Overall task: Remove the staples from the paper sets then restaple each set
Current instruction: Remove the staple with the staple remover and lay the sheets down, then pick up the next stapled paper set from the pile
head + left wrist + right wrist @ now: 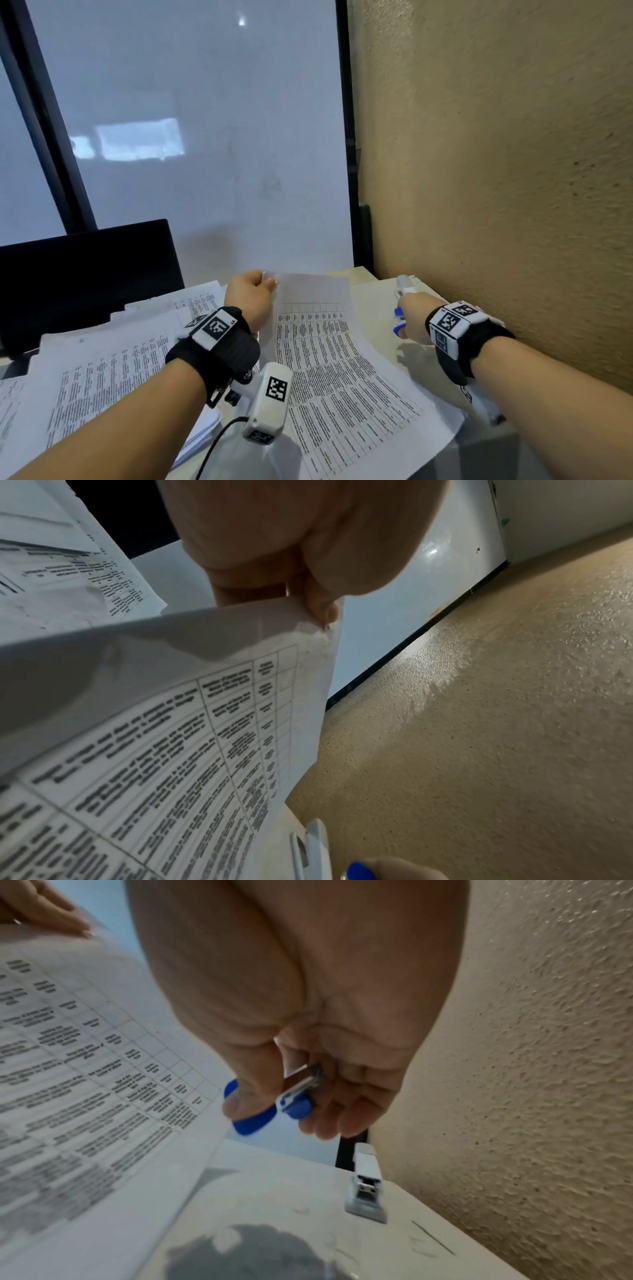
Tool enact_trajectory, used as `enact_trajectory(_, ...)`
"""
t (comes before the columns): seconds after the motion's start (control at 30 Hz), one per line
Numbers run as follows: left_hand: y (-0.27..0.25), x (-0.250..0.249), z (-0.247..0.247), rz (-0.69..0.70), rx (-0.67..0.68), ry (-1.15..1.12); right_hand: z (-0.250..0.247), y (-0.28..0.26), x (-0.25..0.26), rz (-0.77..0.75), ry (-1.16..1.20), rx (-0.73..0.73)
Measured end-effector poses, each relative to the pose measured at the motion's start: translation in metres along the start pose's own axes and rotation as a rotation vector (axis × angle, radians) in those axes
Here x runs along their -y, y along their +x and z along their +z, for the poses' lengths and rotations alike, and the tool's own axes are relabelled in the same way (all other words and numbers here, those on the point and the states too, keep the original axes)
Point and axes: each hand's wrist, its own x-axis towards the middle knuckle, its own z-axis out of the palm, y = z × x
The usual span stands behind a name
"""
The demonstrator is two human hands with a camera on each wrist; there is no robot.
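Observation:
My left hand (253,294) pinches the far top corner of a printed paper set (329,359) and holds that end raised off the table; the pinch shows close up in the left wrist view (322,610). My right hand (416,317) holds a blue staple remover (398,322) between thumb and fingers, over the table near the wall; its blue grips and metal jaws show in the right wrist view (270,1104). A white stapler (366,1180) lies on the table just beyond that hand, against the wall (404,282).
More printed paper sets (109,373) are stacked on the left. A black monitor (85,270) stands behind them. A textured tan wall (496,171) runs close along the right. Loose bent staples (424,1245) lie on the table (291,1191) by the stapler.

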Motion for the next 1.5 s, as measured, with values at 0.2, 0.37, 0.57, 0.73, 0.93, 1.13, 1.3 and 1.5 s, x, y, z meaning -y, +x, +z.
enact_trajectory(0.2, 0.0, -0.019, -0.029, 0.003, -0.131, -0.076, -0.016, -0.013, 0.028, -0.138, 0.541, 0.012)
enact_trajectory(0.37, 0.005, -0.027, -0.068, 0.011, -0.232, -0.217, -0.019, -0.017, 0.055, -0.268, 0.868, -0.056)
enact_trajectory(0.57, 0.007, -0.046, -0.106, 0.083, -0.415, -0.187, -0.038, -0.015, 0.104, -0.337, 1.262, -0.244)
enact_trajectory(0.73, -0.003, -0.038, -0.113, 0.035, -0.392, -0.218, -0.055, -0.018, 0.124, -0.393, 1.388, -0.423)
enact_trajectory(0.93, -0.019, 0.01, -0.094, -0.099, -0.113, 0.012, -0.055, -0.026, 0.122, -0.417, 1.36, -0.472)
enact_trajectory(1.13, -0.01, 0.014, -0.107, -0.192, -0.216, 0.045, -0.033, -0.02, 0.121, -0.374, 0.981, -0.215)
enact_trajectory(1.3, -0.011, 0.023, -0.164, -0.409, -0.158, 0.258, -0.001, -0.009, 0.133, -0.365, 0.641, 0.025)
enact_trajectory(1.5, -0.018, 0.06, -0.198, -0.547, -0.038, 0.79, 0.027, 0.0, 0.13, -0.313, 0.352, 0.239)
